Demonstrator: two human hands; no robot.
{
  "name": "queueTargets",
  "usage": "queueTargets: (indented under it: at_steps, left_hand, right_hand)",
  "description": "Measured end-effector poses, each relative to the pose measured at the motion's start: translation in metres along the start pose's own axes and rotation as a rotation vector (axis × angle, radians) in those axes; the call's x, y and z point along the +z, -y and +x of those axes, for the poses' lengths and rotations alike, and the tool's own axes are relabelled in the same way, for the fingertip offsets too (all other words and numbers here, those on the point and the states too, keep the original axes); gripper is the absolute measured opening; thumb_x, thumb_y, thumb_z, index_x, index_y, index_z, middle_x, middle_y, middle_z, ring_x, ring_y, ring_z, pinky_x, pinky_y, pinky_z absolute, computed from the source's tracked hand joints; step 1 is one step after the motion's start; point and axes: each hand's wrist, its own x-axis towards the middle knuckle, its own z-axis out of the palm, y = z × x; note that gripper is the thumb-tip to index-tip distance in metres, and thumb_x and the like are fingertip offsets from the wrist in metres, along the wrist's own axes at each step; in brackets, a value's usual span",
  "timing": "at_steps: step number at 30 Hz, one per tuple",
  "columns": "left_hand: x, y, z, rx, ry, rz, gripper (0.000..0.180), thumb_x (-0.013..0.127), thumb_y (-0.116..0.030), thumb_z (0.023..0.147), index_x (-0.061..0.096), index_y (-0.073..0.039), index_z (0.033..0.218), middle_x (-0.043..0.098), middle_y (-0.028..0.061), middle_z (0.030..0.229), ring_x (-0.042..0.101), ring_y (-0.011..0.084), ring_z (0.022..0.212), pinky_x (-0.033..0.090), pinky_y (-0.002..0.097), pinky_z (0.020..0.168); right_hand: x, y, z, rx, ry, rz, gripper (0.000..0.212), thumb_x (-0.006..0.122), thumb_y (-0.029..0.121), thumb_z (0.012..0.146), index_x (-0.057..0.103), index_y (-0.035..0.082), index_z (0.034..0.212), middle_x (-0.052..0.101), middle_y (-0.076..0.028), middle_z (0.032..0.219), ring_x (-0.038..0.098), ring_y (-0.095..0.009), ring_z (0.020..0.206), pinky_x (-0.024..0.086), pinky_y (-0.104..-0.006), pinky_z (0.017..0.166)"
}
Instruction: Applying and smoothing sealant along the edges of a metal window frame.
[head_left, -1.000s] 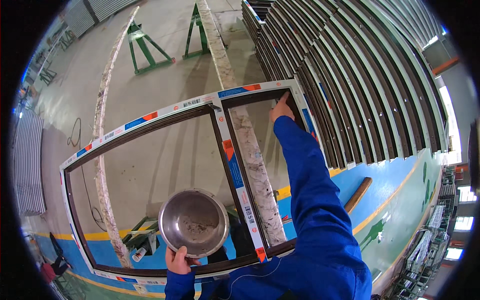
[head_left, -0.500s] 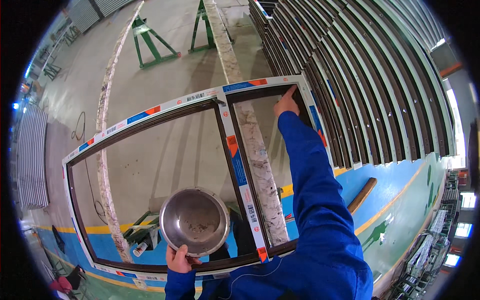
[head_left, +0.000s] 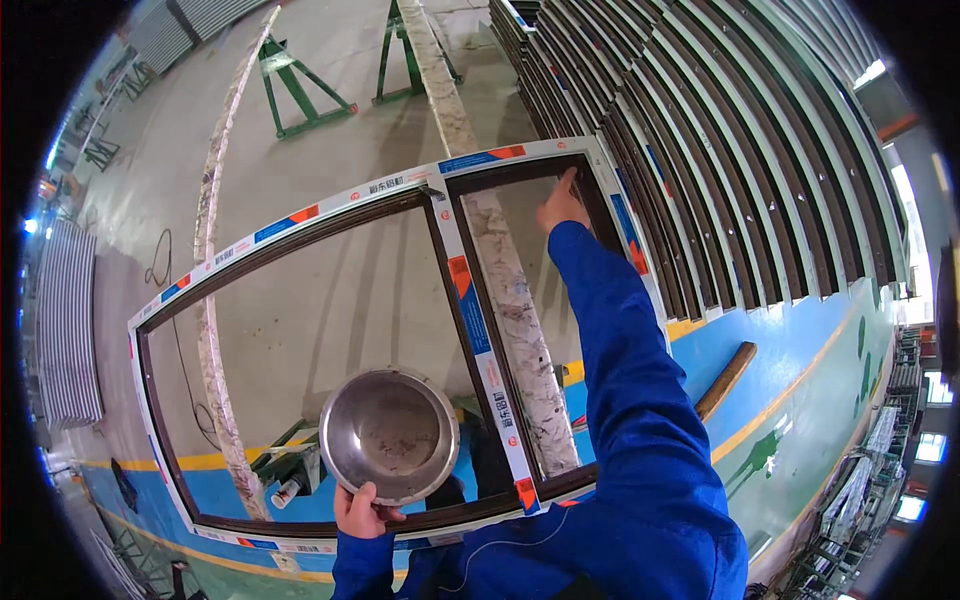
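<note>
My left hand (head_left: 364, 513) grips the near rim of a round steel bowl (head_left: 342, 448), thumb over the edge. Small brownish bits lie scattered on its bottom; I cannot make out what they are. Below the bowl lies a large window frame (head_left: 464, 265), white with printed blue and orange film and dark inner edges, divided by a crossbar into a wide and a narrow opening. Over the narrow opening, my right hand (head_left: 563, 208) reaches to the far right inner corner, index finger stretched towards it and thumb apart. Its other fingers are partly hidden; no held object shows.
Two long mottled beams (head_left: 518, 320) pass under the frame, with green trestles (head_left: 300, 90) beyond. A tall stack of dark and white profiles (head_left: 720, 150) rises close on the right. A wooden bar (head_left: 727, 380) lies beside my right arm, and a cable (head_left: 185, 350) at left.
My right index fingertip has drawn slightly back and left from the frame's corner. The left hand keeps the bowl in nearly the same place. The whole view has shifted a little.
</note>
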Motion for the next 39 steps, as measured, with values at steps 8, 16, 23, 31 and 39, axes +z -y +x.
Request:
queueTargets:
  at_steps: [8, 16, 23, 31, 39]
  left_hand:
    - [-0.005, 0.004, -0.012, -0.011, 0.023, -0.043, 0.042, 0.050, -0.011, 0.083, 0.042, -0.002, 0.124, 0.062, 0.0157, 0.095, 0.062, 0.0221, 0.057, 0.054, 0.0298, 0.041]
    - [-0.009, 0.013, -0.012, -0.007, -0.005, -0.026, 0.041, 0.053, -0.016, 0.081, 0.045, -0.004, 0.120, 0.063, 0.0137, 0.090, 0.058, 0.0203, 0.049, 0.052, 0.0324, 0.039]
    - [-0.005, 0.006, -0.018, 0.025, 0.034, -0.080, 0.041, 0.051, -0.014, 0.082, 0.043, -0.002, 0.120, 0.062, 0.0153, 0.092, 0.062, 0.0232, 0.056, 0.054, 0.0311, 0.040]
    - [-0.038, 0.010, -0.037, 0.040, 0.083, -0.092, 0.039, 0.051, -0.014, 0.082, 0.044, -0.003, 0.119, 0.063, 0.0143, 0.089, 0.061, 0.0221, 0.054, 0.053, 0.0315, 0.040]
    - [-0.097, 0.032, -0.072, 0.063, 0.182, -0.143, 0.038, 0.052, -0.016, 0.084, 0.045, -0.003, 0.120, 0.063, 0.0125, 0.082, 0.059, 0.0203, 0.048, 0.052, 0.0311, 0.039]
  right_hand:
    - [-0.023, 0.000, 0.020, 0.074, 0.085, -0.071, 0.096, 0.060, 0.028, 0.080, -0.007, 0.009, 0.146, 0.061, -0.023, 0.112, 0.061, -0.035, 0.102, 0.048, -0.0430, 0.089]
    - [-0.013, -0.002, 0.002, 0.031, 0.050, -0.046, 0.091, 0.062, 0.031, 0.078, 0.007, 0.008, 0.146, 0.059, -0.027, 0.112, 0.059, -0.040, 0.104, 0.047, -0.0461, 0.089]
    - [-0.004, -0.032, -0.012, -0.050, 0.027, -0.007, 0.082, 0.058, 0.026, 0.079, 0.014, 0.007, 0.146, 0.060, -0.028, 0.109, 0.062, -0.039, 0.097, 0.049, -0.0458, 0.084]
    - [-0.064, -0.027, -0.141, -0.104, 0.324, 0.450, 0.074, 0.050, 0.012, 0.078, 0.018, 0.007, 0.146, 0.064, -0.016, 0.080, 0.062, -0.022, 0.048, 0.048, -0.0326, 0.041]
    - [-0.108, -0.096, -0.339, -0.230, 0.362, 0.701, 0.070, 0.047, 0.006, 0.083, 0.019, 0.010, 0.147, 0.065, -0.011, 0.079, 0.059, -0.015, 0.049, 0.045, -0.0272, 0.042]
